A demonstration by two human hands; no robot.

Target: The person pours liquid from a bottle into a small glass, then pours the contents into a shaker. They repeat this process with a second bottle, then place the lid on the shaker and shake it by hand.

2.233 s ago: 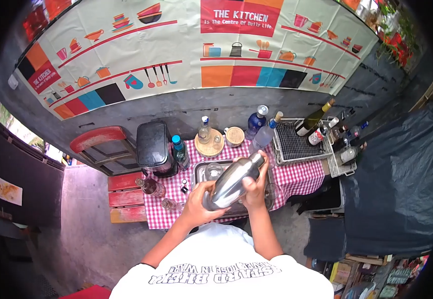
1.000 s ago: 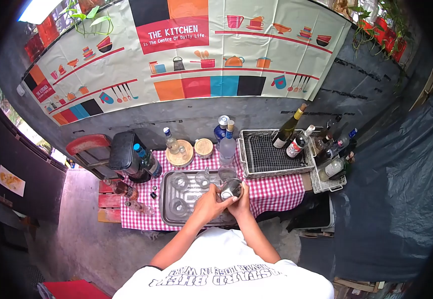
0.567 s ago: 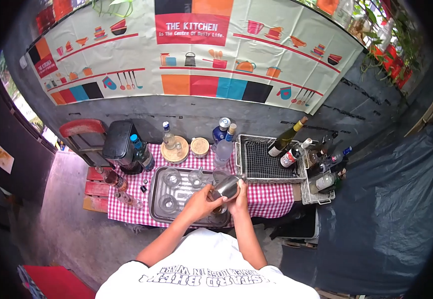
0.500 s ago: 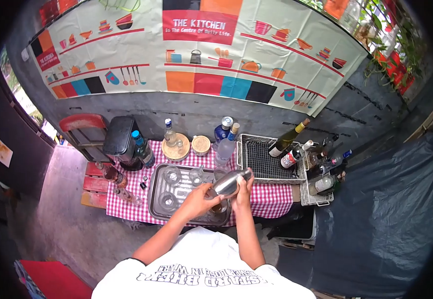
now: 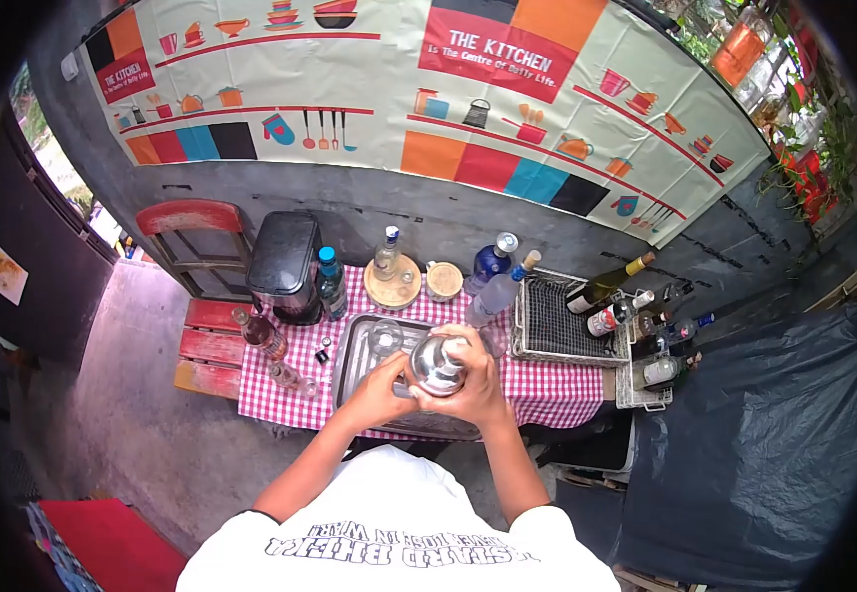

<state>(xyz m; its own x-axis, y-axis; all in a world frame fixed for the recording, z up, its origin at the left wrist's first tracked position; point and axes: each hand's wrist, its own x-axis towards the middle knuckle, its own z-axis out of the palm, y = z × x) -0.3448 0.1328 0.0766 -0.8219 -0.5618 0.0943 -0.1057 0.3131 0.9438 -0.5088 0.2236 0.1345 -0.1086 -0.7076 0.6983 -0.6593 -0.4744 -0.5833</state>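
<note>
A shiny metal cocktail shaker (image 5: 436,366) is held above the tray, its top end turned up toward me. My right hand (image 5: 478,383) wraps around its right side, with fingers reaching over the upper part. On the other side my left hand (image 5: 381,391) is closed against the lower left of the shaker. Below lies a dark metal tray (image 5: 346,370) with a clear glass (image 5: 386,336) at its back left. My hands and the shaker cover most of the tray's right half and whatever stands there.
Behind the tray stand a clear bottle (image 5: 387,259) on a round wooden board, a lidded jar (image 5: 443,281), a blue bottle (image 5: 488,264) and a frosted bottle (image 5: 496,296). A wire basket (image 5: 558,350) with bottles is right; a black bin (image 5: 284,266) and brown bottle (image 5: 262,336) are left.
The shaker has gone from lying tilted to standing with its end toward me. My right hand has shifted its grip around it. The head view has turned left, so the scene sits further right.
</note>
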